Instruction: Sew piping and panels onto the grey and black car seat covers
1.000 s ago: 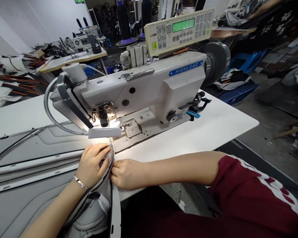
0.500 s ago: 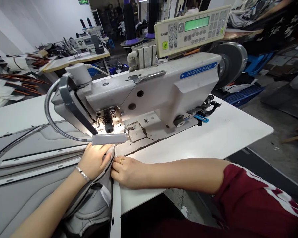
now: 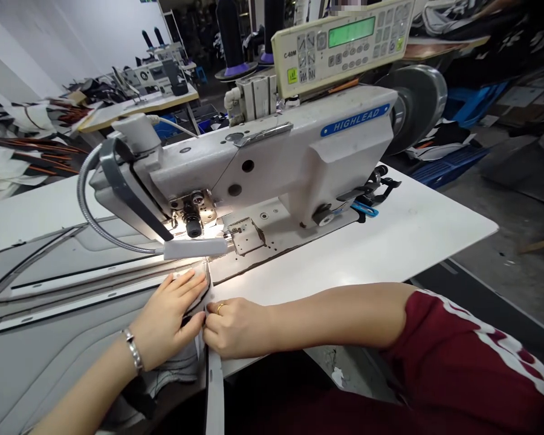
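Observation:
A white HIGHLEAD sewing machine (image 3: 272, 163) stands on a white table (image 3: 412, 229). A large grey panel (image 3: 63, 302) with a dark edge lies to the left of its needle. My left hand (image 3: 170, 317) rests on the panel's edge just before the needle, fingers stretched flat. My right hand (image 3: 233, 326), with a ring, lies beside it with fingers curled, pinching the panel's edge. A white strip (image 3: 214, 393) hangs down below both hands.
A gooseneck lamp (image 3: 194, 248) shines over the needle area. A control panel (image 3: 340, 45) sits on top of the machine, with dark thread cones (image 3: 229, 36) behind. Another sewing table (image 3: 136, 103) and piles of fabric stand at the back left.
Both hands have slid back toward me along the panel's edge, away from the needle. My left hand's fingers have flattened out.

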Tool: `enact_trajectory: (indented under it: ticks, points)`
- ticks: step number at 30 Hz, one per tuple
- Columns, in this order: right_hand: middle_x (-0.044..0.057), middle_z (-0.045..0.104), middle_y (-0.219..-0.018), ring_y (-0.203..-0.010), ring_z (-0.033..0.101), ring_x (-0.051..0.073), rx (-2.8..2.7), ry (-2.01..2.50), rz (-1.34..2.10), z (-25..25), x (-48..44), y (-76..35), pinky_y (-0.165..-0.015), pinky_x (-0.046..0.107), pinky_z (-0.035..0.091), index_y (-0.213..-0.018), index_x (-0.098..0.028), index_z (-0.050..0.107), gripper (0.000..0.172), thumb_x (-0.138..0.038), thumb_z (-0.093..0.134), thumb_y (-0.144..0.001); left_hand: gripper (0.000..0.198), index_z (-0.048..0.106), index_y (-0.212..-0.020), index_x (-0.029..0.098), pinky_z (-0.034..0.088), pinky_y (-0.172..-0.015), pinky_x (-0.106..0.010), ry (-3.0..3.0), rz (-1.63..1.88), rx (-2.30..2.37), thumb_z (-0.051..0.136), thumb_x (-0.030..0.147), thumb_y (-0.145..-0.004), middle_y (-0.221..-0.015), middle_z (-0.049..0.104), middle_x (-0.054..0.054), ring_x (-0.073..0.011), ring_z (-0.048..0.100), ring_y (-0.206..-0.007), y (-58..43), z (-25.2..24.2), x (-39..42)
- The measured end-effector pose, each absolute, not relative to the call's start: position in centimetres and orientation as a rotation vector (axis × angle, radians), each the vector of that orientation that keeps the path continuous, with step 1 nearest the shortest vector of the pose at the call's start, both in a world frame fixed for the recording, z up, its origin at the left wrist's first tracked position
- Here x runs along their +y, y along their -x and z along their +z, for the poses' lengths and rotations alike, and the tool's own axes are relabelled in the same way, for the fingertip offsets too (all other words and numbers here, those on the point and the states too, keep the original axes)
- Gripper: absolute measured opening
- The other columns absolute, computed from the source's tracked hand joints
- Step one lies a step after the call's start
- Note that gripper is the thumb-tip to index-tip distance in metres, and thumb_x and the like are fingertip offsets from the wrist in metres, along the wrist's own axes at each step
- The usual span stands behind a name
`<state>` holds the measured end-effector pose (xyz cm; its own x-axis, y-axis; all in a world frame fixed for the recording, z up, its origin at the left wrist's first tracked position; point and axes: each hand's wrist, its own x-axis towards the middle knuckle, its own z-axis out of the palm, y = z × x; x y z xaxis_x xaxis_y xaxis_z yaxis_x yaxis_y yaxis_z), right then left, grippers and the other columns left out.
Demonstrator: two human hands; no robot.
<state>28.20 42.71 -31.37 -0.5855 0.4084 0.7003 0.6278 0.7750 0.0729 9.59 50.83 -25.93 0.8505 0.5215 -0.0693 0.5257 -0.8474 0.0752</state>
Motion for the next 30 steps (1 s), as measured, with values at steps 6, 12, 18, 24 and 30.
enact_trajectory:
  ticks: [6,12,18,24,30]
  points:
    - [0.006,0.061,-0.067,-0.061,0.056,0.016,-2.373,0.816,-0.386,-31.5,43.8,-28.7,-0.065,0.031,0.048,-0.065,-0.016,0.054,0.020,-0.006,0.048,-0.082,0.053,0.058,-0.132,0.014,0.035,-0.112,-0.059,-2.972,-0.006,0.829,0.038,0.037,-0.089,-0.141,0.055,-0.014,-0.0338,0.047,-0.134,-11.3,-26.2,51.8]
    - [0.010,0.065,-0.077,-0.074,0.061,0.019,-2.468,0.902,-0.348,-31.3,44.7,-29.1,-0.075,0.034,0.049,-0.073,-0.013,0.061,0.018,-0.007,0.048,-0.085,0.047,0.063,-0.120,0.011,0.044,-0.105,-0.049,-2.986,0.077,0.768,0.035,0.032,-0.088,-0.130,0.063,-0.018,-0.0311,0.057,-0.121,-12.5,-25.7,52.9]
    - [0.014,0.067,-0.093,-0.095,0.060,0.023,-2.511,0.954,-0.186,-31.1,45.6,-29.9,-0.088,0.035,0.047,-0.083,-0.009,0.066,0.017,-0.011,0.049,-0.084,0.043,0.065,-0.113,0.012,0.051,-0.094,-0.044,-2.899,0.134,0.828,0.037,0.033,-0.089,-0.120,0.065,-0.017,-0.0283,0.061,-0.108,-13.1,-26.0,54.5]
    - [0.011,0.066,-0.095,-0.100,0.058,0.023,-2.478,0.959,0.125,-30.8,45.1,-29.1,-0.096,0.036,0.044,-0.095,-0.010,0.066,0.024,-0.026,0.053,-0.083,0.051,0.056,-0.127,0.014,0.050,-0.095,-0.044,-2.877,-0.048,0.896,0.049,0.029,-0.079,-0.122,0.065,-0.013,-0.0280,0.060,-0.110,-11.2,-22.6,52.0]
    - [0.011,0.064,-0.093,-0.095,0.057,0.026,-2.481,0.885,-0.180,-30.8,43.5,-28.0,-0.098,0.046,0.041,-0.102,-0.012,0.064,0.026,-0.032,0.054,-0.088,0.051,0.063,-0.119,0.016,0.052,-0.081,-0.041,-2.912,-0.269,1.027,0.044,0.008,-0.072,-0.103,0.072,-0.009,-0.0258,0.062,-0.096,-12.2,-22.2,49.8]
